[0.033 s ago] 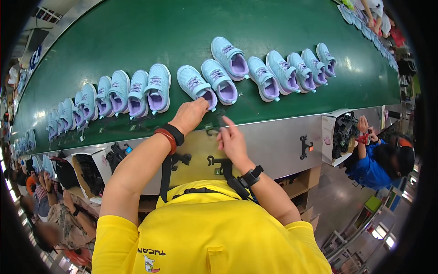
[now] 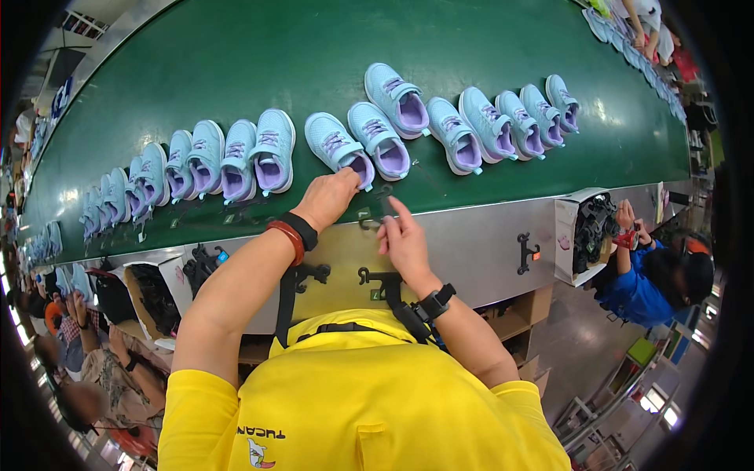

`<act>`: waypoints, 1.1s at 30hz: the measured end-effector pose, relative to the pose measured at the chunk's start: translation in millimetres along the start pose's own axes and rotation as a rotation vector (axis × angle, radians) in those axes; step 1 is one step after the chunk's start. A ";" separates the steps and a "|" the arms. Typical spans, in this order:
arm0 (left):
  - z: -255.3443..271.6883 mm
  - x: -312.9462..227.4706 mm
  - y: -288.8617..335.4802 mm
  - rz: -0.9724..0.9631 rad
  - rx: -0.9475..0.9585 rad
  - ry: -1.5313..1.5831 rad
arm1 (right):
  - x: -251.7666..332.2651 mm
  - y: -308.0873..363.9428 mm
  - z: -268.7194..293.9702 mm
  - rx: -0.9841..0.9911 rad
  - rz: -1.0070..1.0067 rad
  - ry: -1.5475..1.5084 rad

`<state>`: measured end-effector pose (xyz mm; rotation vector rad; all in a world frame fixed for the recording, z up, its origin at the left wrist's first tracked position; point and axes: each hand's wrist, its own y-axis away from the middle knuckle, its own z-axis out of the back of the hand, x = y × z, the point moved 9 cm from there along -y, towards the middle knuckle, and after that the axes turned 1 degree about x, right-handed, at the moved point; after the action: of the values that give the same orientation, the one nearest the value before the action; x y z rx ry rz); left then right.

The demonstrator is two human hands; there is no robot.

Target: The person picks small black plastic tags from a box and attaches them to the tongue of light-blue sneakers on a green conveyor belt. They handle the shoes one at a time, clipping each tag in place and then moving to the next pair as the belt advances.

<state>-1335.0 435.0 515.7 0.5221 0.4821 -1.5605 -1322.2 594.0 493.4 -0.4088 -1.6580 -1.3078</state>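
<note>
Dark capital lettering, upside down from up here, runs over the chest of the yellow short-sleeved fabric shirt (image 2: 338,408), just beside a white bird emblem (image 2: 256,453). A pale character marks the small dark-green square tag (image 2: 376,296) on a black plastic hook-shaped hanger (image 2: 385,276).

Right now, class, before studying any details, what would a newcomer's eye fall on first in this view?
Probably the row of light-blue sneakers with lilac linings, stretching left and right across the green tabletop. Next, near the middle, the left hand grasps one sneaker at its collar, while the right hand is just beyond the table's near edge. The bright yellow shirt fills the bottom centre.
</note>
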 end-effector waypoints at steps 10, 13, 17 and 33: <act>0.6 -2.2 2.6 0.012 -0.019 -0.032 | 5.6 -10.3 0.3 0.043 0.045 0.004; -0.2 -2.5 1.4 0.017 -0.021 -0.036 | 1.0 -10.2 1.0 0.060 0.021 -0.020; -0.3 -1.7 1.7 0.016 0.005 -0.063 | 4.9 -13.2 -10.6 0.250 0.046 0.204; 12.4 -13.6 22.2 -0.013 0.132 -0.191 | 121.8 -35.7 2.7 0.124 0.945 0.780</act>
<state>-1312.7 437.4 534.0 0.4652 0.2381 -1.6433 -1409.7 548.8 573.6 -0.4447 -0.7011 -0.5156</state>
